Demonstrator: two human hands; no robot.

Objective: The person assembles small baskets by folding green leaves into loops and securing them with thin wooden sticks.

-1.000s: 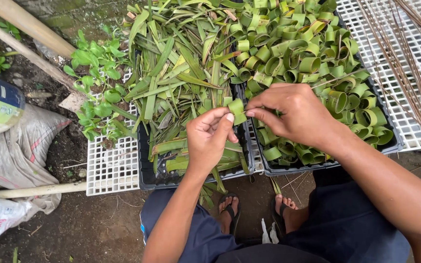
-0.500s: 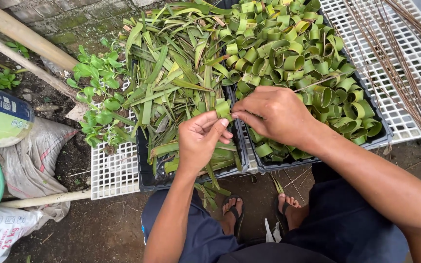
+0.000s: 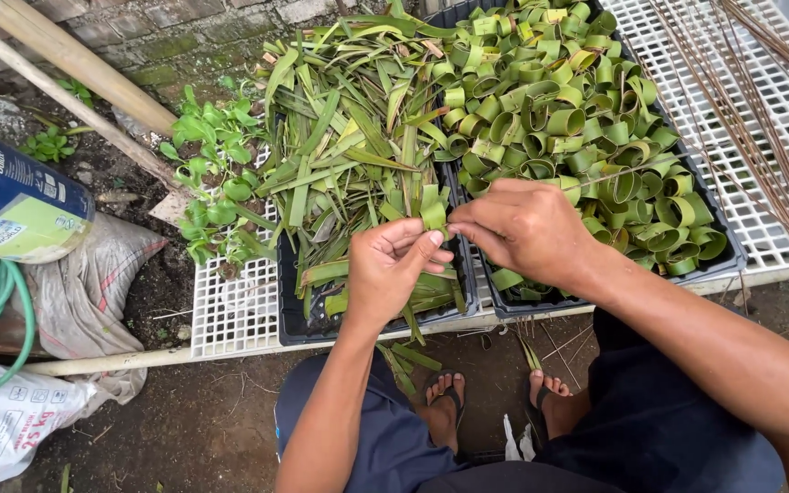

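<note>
A white slatted bench (image 3: 230, 315) carries two black trays: the left tray (image 3: 296, 319) holds loose long green leaves (image 3: 349, 146), the right tray (image 3: 723, 260) a heap of rolled leaf rings (image 3: 577, 119). Above the gap between the trays, the right hand (image 3: 527, 228) and left hand (image 3: 394, 269) meet. Each grip is narrow, fingertips pinching one folded leaf strip (image 3: 433, 216), which stands upright between both hands.

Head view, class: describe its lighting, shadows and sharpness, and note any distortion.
Head view: soft, even daylight, no glare; only faint shadow under the left hand and right hand; the leaf strip between them and the curled leaf rings look sharp; the white grid bends slightly towards the edges, a wide-lens effect.
</note>
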